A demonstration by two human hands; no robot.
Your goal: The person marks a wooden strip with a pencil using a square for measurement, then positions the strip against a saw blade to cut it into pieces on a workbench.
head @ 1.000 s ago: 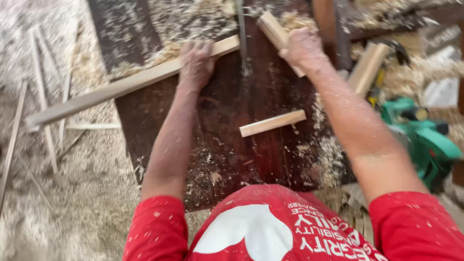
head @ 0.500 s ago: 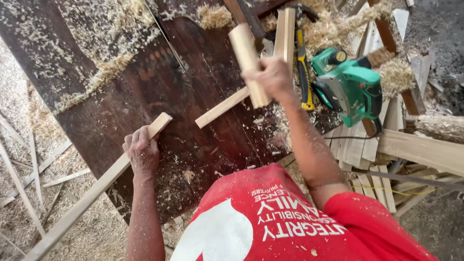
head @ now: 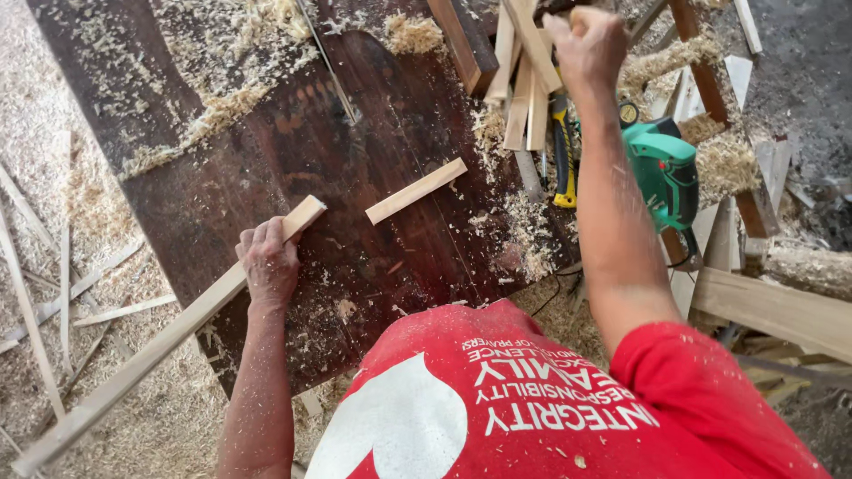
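Left hand (head: pixel 269 266) pressing long wooden strip (head: pixel 169 333) on dark bench (head: pixel 390 106), right hand (head: pixel 586 46) fisted over stacked offcuts (head: pixel 524 80)

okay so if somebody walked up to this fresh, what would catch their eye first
Likely the dark, sawdust-strewn work board filling the middle, with the left hand pressing on a long pale wooden strip that runs off its lower left edge. A short wood offcut lies loose near the centre. At right, the bright green power tool stands out, just beyond the raised right hand by a pile of wood strips.
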